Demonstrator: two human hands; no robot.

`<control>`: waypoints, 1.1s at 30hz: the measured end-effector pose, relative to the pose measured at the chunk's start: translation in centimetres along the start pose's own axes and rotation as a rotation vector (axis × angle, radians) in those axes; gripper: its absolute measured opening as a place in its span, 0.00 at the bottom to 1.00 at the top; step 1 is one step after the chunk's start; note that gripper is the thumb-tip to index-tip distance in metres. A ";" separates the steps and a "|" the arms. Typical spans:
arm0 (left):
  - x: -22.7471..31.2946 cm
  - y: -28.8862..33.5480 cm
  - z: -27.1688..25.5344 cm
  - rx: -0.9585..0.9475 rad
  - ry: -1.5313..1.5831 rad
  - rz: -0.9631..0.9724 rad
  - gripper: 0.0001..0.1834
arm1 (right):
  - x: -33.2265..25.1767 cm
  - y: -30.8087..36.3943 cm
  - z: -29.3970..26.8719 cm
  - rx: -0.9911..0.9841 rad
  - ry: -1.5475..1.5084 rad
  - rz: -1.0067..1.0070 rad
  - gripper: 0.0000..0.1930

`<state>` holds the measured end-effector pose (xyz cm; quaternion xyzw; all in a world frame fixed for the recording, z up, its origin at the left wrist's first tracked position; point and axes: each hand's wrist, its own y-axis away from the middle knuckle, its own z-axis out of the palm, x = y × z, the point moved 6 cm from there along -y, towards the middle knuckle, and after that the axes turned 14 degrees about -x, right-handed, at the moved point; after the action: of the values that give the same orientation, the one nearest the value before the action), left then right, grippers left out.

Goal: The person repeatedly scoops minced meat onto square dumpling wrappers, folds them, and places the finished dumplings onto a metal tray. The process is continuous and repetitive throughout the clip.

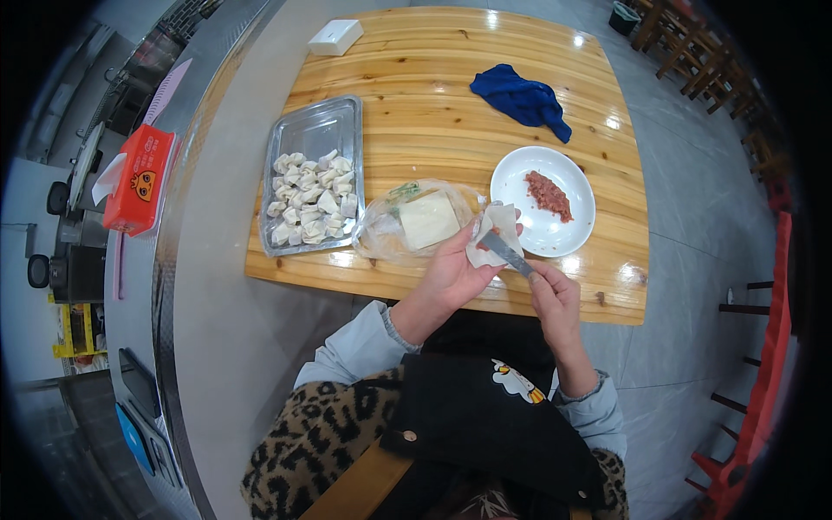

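A thin pale wonton wrapper (501, 215) rests in my left hand (452, 279), its fingers curled around it from below. My right hand (557, 305) grips a flat metal spreader (511, 256), whose blade lies on the wrapper over a little pink filling. Just beyond my hands is a white plate (517, 166) with a mound of minced meat (548, 196). To the left, a square stack of wrappers (428, 220) lies on a clear plastic bag (374, 241). Farther left, a metal tray (314, 123) holds several folded wontons (312, 201).
A crumpled blue cloth (523, 100) and a white box (336, 37) lie toward the far side of the wooden table (416, 95). A red tissue pack (143, 178) stands on the counter at left. Red stools (758, 373) are at right.
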<state>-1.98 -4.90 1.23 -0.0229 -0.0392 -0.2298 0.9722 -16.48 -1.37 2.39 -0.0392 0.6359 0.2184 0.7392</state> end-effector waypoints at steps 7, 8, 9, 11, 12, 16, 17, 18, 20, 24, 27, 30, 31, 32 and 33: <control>1.6 -0.6 -0.7 -0.106 -0.053 0.110 0.20 | -0.4 1.7 -2.0 0.035 0.070 0.013 0.12; 2.2 -0.6 -1.3 -0.017 -0.058 0.140 0.19 | -0.6 2.1 -2.4 0.032 0.079 -0.019 0.12; 2.4 -0.9 -1.1 -0.067 -0.014 0.139 0.18 | -0.7 2.4 -2.7 0.038 0.076 -0.043 0.12; 2.6 -1.3 -0.9 -0.083 0.021 0.137 0.17 | -0.4 2.4 -2.8 0.055 0.181 -0.078 0.12; 2.5 -1.5 -1.0 -0.068 0.032 0.123 0.16 | -0.2 2.4 -2.9 0.079 0.218 -0.072 0.12; 1.5 -2.0 -0.6 -0.091 -0.035 0.087 0.14 | 0.9 1.8 -2.1 0.069 0.169 -0.108 0.12; 1.2 -1.9 -0.8 -0.035 -0.069 0.088 0.14 | 1.0 1.6 -2.0 0.068 0.149 -0.105 0.13; 1.0 -1.8 -0.5 -0.051 -0.060 0.082 0.14 | 1.2 1.4 -1.8 0.064 0.116 -0.097 0.13; 0.5 -1.6 -0.4 0.001 -0.061 0.062 0.14 | 1.4 1.2 -1.8 0.067 0.050 -0.090 0.13; 0.2 -0.7 -0.2 0.182 -0.414 0.044 0.15 | 1.4 0.9 -1.7 0.069 -0.038 -0.114 0.13; -0.3 -1.0 0.8 0.091 -0.726 0.040 0.17 | 1.5 0.9 -1.7 0.080 -0.092 -0.111 0.13; -0.3 -1.0 1.2 -0.003 -1.072 -0.024 0.17 | 1.2 1.1 -1.7 0.067 -0.090 -0.111 0.13; 0.1 -0.8 0.9 0.012 -1.143 -0.049 0.17 | 1.1 1.2 -1.7 0.063 -0.070 -0.102 0.13; 0.5 -1.0 0.8 0.030 -1.178 -0.031 0.17 | 0.9 1.3 -1.7 0.059 -0.049 -0.095 0.13; 1.0 -1.1 0.5 0.044 -1.044 0.026 0.17 | 0.8 1.5 -1.6 0.054 -0.041 -0.088 0.13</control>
<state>-1.63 -6.31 1.80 -0.1145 -0.5232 -0.1748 0.8262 -18.44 -0.38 1.65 -0.0426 0.6239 0.1692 0.7617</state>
